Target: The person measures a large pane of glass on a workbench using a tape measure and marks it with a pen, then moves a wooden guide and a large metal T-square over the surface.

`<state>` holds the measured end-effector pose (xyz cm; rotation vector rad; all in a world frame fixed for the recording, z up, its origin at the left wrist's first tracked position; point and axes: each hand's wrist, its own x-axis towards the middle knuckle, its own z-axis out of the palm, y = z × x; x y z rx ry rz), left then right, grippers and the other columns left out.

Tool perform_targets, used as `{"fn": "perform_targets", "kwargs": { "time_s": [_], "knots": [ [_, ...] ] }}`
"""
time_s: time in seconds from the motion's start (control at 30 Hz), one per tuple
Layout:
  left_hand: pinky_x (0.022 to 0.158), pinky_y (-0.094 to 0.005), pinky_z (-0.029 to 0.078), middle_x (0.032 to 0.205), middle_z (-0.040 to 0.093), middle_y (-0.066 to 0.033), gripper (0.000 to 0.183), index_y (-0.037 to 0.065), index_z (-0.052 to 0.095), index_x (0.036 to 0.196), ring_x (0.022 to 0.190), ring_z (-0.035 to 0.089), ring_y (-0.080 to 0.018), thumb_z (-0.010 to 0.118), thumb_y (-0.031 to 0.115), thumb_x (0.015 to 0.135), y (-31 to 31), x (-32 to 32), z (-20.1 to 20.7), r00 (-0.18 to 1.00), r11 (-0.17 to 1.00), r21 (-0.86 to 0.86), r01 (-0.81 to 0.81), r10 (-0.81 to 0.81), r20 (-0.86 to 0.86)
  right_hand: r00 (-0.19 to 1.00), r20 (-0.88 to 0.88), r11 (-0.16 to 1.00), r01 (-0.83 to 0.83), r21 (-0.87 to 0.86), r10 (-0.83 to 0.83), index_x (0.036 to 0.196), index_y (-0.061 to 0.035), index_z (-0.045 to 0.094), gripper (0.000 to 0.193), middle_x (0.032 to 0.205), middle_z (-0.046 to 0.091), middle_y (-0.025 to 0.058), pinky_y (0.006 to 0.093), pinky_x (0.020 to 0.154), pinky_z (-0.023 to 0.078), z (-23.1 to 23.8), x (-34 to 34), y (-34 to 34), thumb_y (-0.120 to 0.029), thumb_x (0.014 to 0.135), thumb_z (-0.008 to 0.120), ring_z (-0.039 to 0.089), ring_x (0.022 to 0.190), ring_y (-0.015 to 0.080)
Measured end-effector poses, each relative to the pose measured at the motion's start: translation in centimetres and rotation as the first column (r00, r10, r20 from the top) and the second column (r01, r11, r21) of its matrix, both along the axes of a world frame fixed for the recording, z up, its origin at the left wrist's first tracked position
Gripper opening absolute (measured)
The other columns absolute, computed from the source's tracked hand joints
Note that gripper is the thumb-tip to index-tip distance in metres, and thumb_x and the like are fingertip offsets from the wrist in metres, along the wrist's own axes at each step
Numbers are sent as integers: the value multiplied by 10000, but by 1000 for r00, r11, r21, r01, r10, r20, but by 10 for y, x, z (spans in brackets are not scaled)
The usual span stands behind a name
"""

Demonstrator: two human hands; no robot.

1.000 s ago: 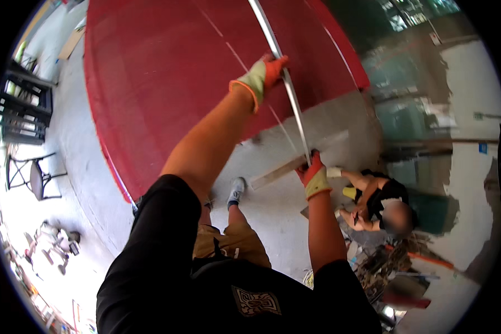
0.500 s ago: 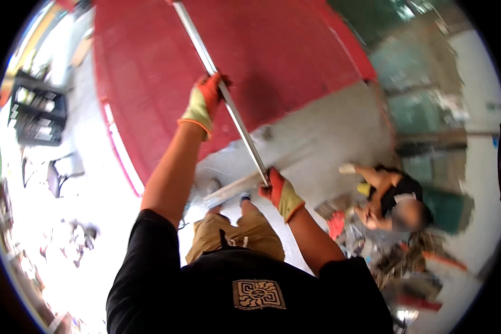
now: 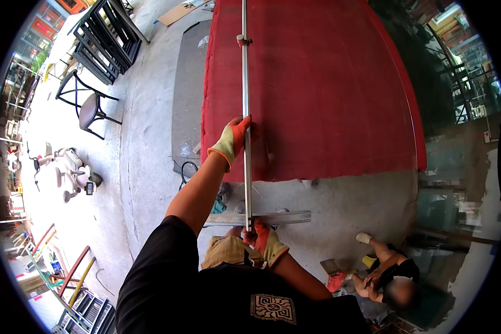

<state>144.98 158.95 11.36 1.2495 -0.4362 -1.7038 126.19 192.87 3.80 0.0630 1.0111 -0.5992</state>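
Observation:
A long silvery metal T-square point(image 3: 246, 83) runs away from me over a red cloth-covered table point(image 3: 328, 100). A small red-and-metal slider point(image 3: 241, 40) sits on its bar toward the far end. The wide crosspiece point(image 3: 286, 217) lies at the near end, in front of my waist. My left hand point(image 3: 234, 139), in a yellow-and-orange work glove, is closed around the middle of the bar. Close to my body, my gloved right hand point(image 3: 266, 242) grips the bar's near end by the crosspiece.
A person point(image 3: 395, 273) sits low at the right, beside a red bag point(image 3: 335, 281). Glass sheets point(image 3: 445, 206) lean along the right wall. On the left are a chair point(image 3: 89, 108), stacked black frames point(image 3: 106, 44) and a scooter-like vehicle point(image 3: 72, 172). A dark cable point(image 3: 188, 170) lies by the table.
The T-square has swung from a slant to nearly straight ahead. Both hands keep hold of it, the right now closer to my body. My view has turned, showing more of the left side.

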Motion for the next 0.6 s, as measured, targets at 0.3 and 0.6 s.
{"fn": "perform_targets", "kwargs": {
  "time_s": [0.3,0.6],
  "knots": [
    [825,-396,650,993,687,-77,299,37,623,1191,882,722,-238,666,307,1068,6,62,-19,998,1000,12,0,1,-67,999,28,994,20,110,-23,1340,35,559,378,1103,762,223,438,700,644,33,46,-13,-262,1110,600,746,837,283],
    [774,-388,617,958,698,-75,310,52,636,1171,845,707,-222,638,348,1080,11,89,-35,998,1000,-30,-1,-1,-67,992,106,983,-91,163,74,1371,-26,568,358,1187,758,236,414,685,656,34,70,-17,-298,1147,508,764,857,244]
  ]
}}
